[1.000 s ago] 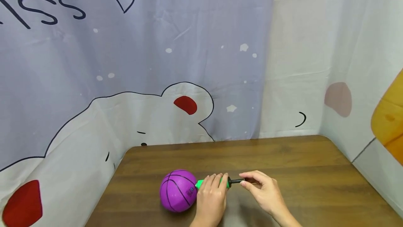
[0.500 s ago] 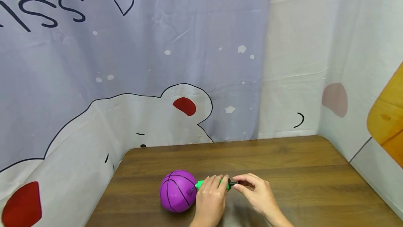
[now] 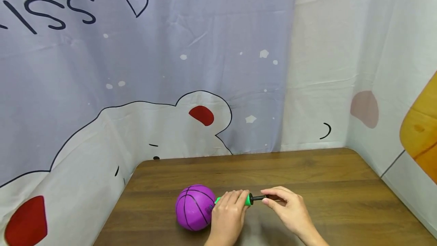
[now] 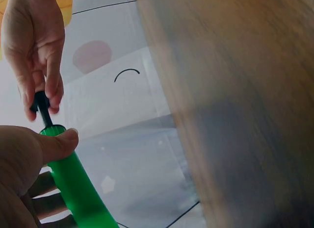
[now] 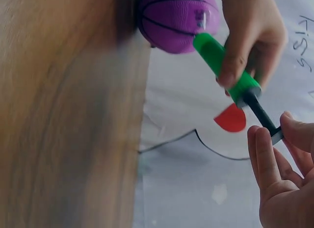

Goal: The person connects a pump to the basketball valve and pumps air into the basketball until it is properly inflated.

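Note:
A purple ball with black basketball lines (image 3: 194,208) sits left of both hands in the head view. My left hand (image 3: 227,213) grips the green barrel of a hand pump (image 4: 81,193), thumb on one side and fingers around the other. The pump's front end meets the ball's side in the right wrist view; the exact joint is too small to make out. With thumb and fingers, my right hand (image 3: 288,210) pinches the handle at the end of the black plunger rod (image 5: 261,112). A length of rod shows between handle and barrel.
Beneath the hands lies a brown wood-grain table (image 3: 324,174). A printed curtain (image 3: 239,22) with cartoon shapes hangs behind it and along the sides.
My right hand first moved left, pushing the rod into the barrel, then moved back right, drawing it out again. The left hand keeps its grip; ball and pump shift only slightly.

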{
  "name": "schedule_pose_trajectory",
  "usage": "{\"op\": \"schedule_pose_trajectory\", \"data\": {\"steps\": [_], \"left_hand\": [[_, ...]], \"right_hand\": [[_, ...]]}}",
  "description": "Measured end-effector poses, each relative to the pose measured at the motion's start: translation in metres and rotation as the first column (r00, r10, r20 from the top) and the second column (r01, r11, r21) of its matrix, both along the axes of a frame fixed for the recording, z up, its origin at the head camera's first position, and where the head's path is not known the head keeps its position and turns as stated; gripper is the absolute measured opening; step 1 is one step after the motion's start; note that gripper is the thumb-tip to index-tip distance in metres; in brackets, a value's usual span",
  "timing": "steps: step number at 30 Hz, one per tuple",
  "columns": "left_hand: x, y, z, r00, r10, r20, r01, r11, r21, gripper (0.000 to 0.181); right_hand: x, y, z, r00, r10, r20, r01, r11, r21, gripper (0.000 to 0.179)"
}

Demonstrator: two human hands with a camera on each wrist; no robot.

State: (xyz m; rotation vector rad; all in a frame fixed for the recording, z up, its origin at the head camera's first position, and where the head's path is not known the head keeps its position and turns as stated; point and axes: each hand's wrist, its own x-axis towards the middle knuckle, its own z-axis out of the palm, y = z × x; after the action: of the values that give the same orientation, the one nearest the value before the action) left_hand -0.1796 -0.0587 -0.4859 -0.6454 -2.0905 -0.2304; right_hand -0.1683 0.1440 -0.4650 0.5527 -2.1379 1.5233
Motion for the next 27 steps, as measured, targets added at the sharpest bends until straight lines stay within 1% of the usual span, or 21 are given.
{"op": "schedule_pose_trajectory", "data": {"steps": [5,10,13,15,19,27], "left_hand": [[-0.002,-0.002,0.000,1.000,0.003,0.008,-0.003,1.000,0.014,0.048],[-0.002,-0.005,-0.001,1.000,0.008,0.011,-0.008,1.000,0.016,0.048],[-0.002,-0.006,-0.001,1.000,0.009,0.005,-0.009,1.000,0.017,0.047],[-0.002,-0.006,-0.001,1.000,0.008,-0.003,-0.008,1.000,0.022,0.046],[-0.002,-0.005,-0.001,1.000,0.007,-0.024,-0.007,1.000,0.025,0.047],[0.001,0.002,0.000,0.998,0.030,-0.048,-0.030,0.999,-0.012,0.048]], "right_hand": [[0.004,0.021,0.008,0.999,-0.033,-0.009,0.034,0.999,0.022,0.023],[0.007,0.042,0.016,0.994,-0.106,0.024,0.105,0.994,0.042,0.022],[0.008,0.047,0.018,0.990,-0.137,0.042,0.135,0.989,0.054,0.021],[0.007,0.048,0.018,0.989,-0.143,0.042,0.140,0.989,0.056,0.021],[0.006,0.042,0.016,0.992,-0.125,0.030,0.124,0.991,0.041,0.021],[0.002,0.016,0.003,0.997,-0.071,-0.001,0.071,0.997,0.010,0.022]]}}
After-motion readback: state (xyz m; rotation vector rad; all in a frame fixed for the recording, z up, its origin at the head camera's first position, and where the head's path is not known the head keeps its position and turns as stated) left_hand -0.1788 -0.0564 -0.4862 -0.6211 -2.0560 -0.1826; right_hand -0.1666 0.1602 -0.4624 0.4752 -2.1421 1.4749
